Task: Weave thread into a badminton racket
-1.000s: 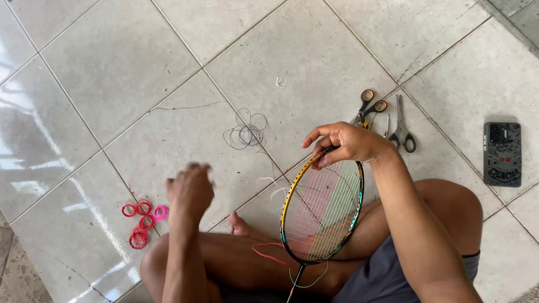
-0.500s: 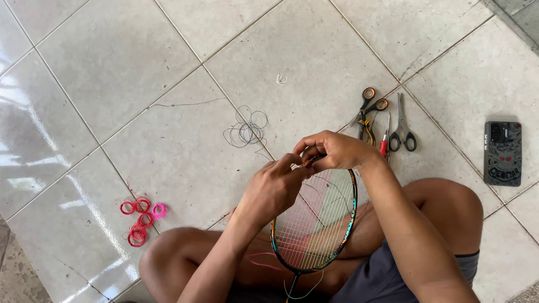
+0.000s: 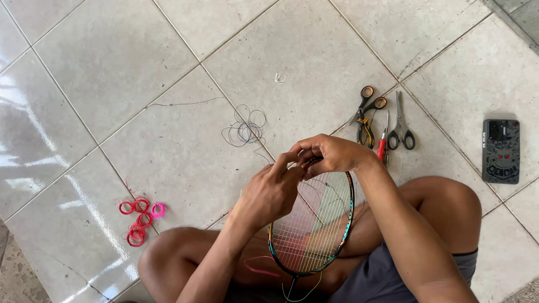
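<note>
Head view: seated on the tiled floor (image 3: 140, 67), a person's left hand (image 3: 272, 193) and right hand (image 3: 331, 152) pinched a string at the top of the racket (image 3: 312, 224) across the lap; a slipping grip could have slackened it.

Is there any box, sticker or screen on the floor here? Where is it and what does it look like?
Phone: lies flat on the grey tiled floor at the far right, beyond the scissors; a dark upright rectangle with rounded corners, its back up, with a red and pale picture on it.
No boxes, signs or lit screens show.
</note>
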